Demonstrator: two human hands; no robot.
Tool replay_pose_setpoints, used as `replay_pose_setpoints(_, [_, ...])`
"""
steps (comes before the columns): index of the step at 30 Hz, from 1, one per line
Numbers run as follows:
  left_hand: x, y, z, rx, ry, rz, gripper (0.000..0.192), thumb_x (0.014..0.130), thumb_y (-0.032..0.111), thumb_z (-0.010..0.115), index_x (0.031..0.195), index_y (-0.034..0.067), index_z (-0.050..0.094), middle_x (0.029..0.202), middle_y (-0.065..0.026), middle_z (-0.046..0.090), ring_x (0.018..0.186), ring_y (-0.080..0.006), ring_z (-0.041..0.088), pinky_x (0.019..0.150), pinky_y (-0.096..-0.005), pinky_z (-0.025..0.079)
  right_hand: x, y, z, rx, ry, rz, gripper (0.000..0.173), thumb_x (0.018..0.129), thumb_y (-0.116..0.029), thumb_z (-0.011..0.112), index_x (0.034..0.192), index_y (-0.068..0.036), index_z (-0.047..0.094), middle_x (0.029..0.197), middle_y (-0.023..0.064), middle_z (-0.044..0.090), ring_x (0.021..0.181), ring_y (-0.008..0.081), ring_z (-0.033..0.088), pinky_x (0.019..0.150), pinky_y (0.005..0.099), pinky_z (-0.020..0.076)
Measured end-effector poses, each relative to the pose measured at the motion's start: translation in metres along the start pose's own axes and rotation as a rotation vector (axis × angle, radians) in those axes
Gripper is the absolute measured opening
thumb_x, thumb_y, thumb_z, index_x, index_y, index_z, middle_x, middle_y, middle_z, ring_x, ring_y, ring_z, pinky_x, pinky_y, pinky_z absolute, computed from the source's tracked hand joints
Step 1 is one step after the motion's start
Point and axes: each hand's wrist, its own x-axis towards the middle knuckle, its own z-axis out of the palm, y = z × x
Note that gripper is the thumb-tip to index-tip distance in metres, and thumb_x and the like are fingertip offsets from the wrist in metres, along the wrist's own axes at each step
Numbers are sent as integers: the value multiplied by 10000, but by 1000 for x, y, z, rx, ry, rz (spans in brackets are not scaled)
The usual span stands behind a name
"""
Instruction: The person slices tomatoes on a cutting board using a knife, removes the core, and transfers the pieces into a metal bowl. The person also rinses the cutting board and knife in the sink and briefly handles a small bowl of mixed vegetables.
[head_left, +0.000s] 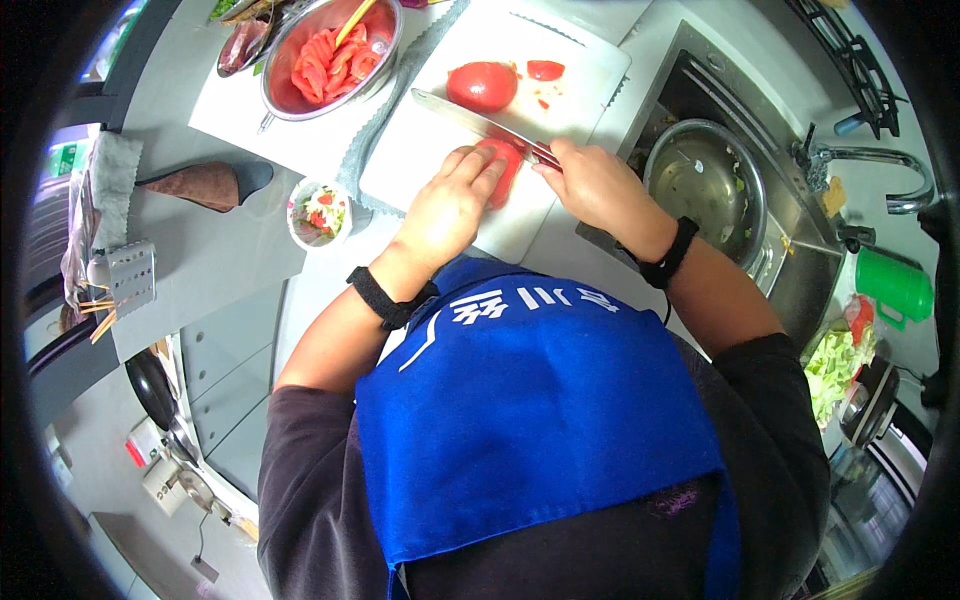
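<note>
My right hand (589, 180) grips the handle of a kitchen knife (469, 120), its blade pointing to the upper left across a white cutting board (405, 161). With fingers laid on top, my left hand (450, 199) presses a piece of tomato (506, 169) against the board. The blade runs along the far edge of that piece; whether it has cut in, I cannot tell. Just beyond the knife lies a larger peeled-looking tomato (482, 86). Beside it are a small tomato chunk (545, 70) and red scraps.
A metal bowl (330, 64) holds sliced tomato at the upper left. Left of the board stands a small cup (318, 217) of scraps. To the right, a sink (806, 277) contains a metal basin (705, 187) below a faucet (877, 154). A green plastic jug (892, 283) lies beyond.
</note>
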Motion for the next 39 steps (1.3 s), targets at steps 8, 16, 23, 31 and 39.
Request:
replay_pose_setpoints(8, [6, 2, -2, 22, -55, -7, 436, 840, 47, 517, 1261, -56, 559, 1302, -183, 553, 1213, -349, 518, 1034, -394, 455, -26, -12, -34, -35, -35, 35, 296, 969, -332, 560, 927, -39, 552, 745, 196, 656, 702, 412, 652, 621, 520, 517])
replay_pose_setpoints(16, [5, 3, -2, -7, -39, -20, 434, 844, 50, 512, 1263, -57, 554, 1311, -191, 545, 1217, -352, 515, 1032, -396, 457, -30, -10, -29, -54, -90, 61, 313, 973, -338, 550, 935, -27, 555, 757, 204, 657, 718, 409, 659, 633, 524, 519])
replay_pose_setpoints(23, [2, 3, -3, -40, -24, -32, 414, 840, 45, 519, 1241, -54, 559, 1287, -202, 553, 1202, -371, 526, 1012, -402, 471, -2, -12, -8, -22, -42, 46, 325, 970, -344, 553, 927, -22, 556, 740, 214, 650, 724, 421, 652, 631, 538, 510])
replay_pose_setpoints(31, [2, -1, 1, -43, 8, -9, 421, 815, 16, 545, 1231, -51, 562, 1263, -199, 561, 1187, -378, 533, 1001, -408, 479, -36, -14, -40, -25, -62, 28, 327, 971, -339, 556, 926, -16, 555, 737, 217, 650, 702, 419, 654, 623, 520, 515])
replay_pose_setpoints(39, [2, 2, -1, -83, 22, -7, 418, 811, 18, 546, 1223, -56, 561, 1241, -204, 566, 1160, -382, 542, 1000, -411, 472, -4, -13, -3, 25, -41, 11, 329, 948, -339, 586, 935, -11, 565, 783, 219, 666, 748, 423, 660, 659, 532, 520])
